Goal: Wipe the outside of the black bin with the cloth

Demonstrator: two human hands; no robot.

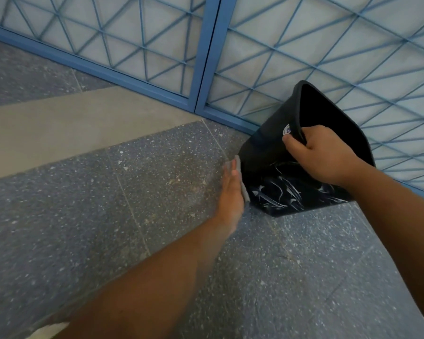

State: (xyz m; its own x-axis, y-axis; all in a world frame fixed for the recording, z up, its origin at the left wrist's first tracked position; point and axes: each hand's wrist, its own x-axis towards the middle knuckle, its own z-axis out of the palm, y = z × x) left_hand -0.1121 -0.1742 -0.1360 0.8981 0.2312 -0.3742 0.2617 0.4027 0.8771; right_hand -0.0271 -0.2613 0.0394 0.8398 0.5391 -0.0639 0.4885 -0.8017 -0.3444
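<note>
We are looking down at the black bin [267, 152] at the right of the view, standing on the speckled grey floor [132, 192] just in front of a blue metal grille [206, 57]. The bin is tipping: its open mouth is pointing up and to the right, toward the grille, and its long axis is running from the base, low near us, up and away to the rim. The far rim appears to be at or very near the grille; we cannot tell whether they are touching. The lower part of the near wall is carrying white streaky marks [287, 189], and a small round sticker [288, 129] is sitting just under the rim.

Our right hand [323, 155] is clamping the near rim, thumb on the outside wall beside the sticker and fingers curling over the edge into the mouth. Our left hand [231, 192] is lying flat with fingers straight, pressing a grey cloth [240, 174] against the bin's left outer wall, low down near the floor. The cloth is showing only as a thin edge between palm and wall. The two hands are well apart, one at the rim and one at the side.

Around the bin: a lighter beige strip [71, 128] is crossing the floor at the left, and a thick blue post [206, 69] is dividing the grille into two panels. A white scrap [47, 331] is lying at the bottom left edge, too cropped to identify. The grille is standing close behind the bin, leaving little room on the far side.
</note>
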